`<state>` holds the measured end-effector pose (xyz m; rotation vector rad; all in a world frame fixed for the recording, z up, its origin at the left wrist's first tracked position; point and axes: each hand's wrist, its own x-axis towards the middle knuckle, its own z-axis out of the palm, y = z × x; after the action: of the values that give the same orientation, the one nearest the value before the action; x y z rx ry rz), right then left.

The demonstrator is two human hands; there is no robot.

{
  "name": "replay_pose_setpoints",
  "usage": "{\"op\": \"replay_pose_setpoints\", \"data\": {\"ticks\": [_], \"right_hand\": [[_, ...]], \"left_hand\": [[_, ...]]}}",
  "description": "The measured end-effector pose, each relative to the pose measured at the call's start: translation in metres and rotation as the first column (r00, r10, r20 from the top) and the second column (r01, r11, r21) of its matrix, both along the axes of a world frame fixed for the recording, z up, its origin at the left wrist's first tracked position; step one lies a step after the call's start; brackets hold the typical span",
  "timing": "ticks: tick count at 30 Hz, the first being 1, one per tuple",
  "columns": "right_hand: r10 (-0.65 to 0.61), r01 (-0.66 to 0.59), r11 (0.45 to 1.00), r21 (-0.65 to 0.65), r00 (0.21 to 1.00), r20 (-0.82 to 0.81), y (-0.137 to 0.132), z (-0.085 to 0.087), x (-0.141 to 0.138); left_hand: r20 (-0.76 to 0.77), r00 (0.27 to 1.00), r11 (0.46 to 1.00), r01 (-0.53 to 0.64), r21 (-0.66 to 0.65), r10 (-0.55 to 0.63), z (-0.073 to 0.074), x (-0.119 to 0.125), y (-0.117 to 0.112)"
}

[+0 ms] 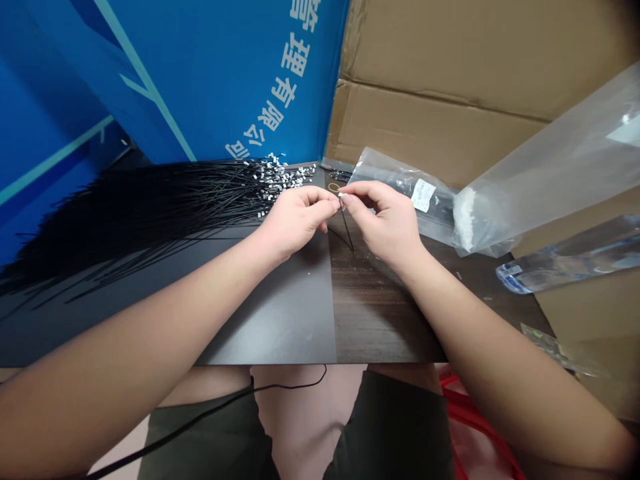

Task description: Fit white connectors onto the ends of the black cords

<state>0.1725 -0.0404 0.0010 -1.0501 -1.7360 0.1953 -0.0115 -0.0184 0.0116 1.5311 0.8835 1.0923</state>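
Observation:
My left hand (295, 217) and my right hand (383, 217) meet over the middle of the dark table (300, 313), fingertips pinched together. Between them they hold a thin black cable tie (346, 227) that hangs down toward the table. A small yellowish ring (334, 189) lies just behind the fingertips. A big fan-shaped pile of black cable ties (140, 207) with pale heads (280, 177) lies to the left, touching my left hand's knuckles.
A blue printed board (200, 73) stands at the back left, brown cardboard (450, 80) at the back right. Clear plastic bags (415, 193) (550, 173) lie at the right, one holding white pieces. A black cord (280, 388) hangs below the table's front edge.

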Motion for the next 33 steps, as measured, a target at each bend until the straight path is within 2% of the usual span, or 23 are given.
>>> {"op": "replay_pose_setpoints", "data": {"ticks": [7, 17, 33], "right_hand": [[-0.001, 0.001, 1.0, -0.018, 1.0, -0.003, -0.0019, 0.0004, -0.002], [-0.04, 0.042, 0.998, -0.036, 0.998, 0.05, -0.0037, 0.0014, -0.0027], [-0.054, 0.051, 0.998, 0.027, 0.99, 0.132, -0.0042, 0.0005, -0.0034]], "left_hand": [[-0.078, 0.995, 0.995, -0.05, 0.082, 0.057, 0.0035, -0.0009, -0.0027], [-0.146, 0.987, 0.982, -0.043, 0.184, 0.07, 0.0028, -0.0029, -0.0024], [-0.171, 0.981, 0.984, -0.063, 0.165, 0.092, 0.0073, -0.0011, -0.0073]]}}
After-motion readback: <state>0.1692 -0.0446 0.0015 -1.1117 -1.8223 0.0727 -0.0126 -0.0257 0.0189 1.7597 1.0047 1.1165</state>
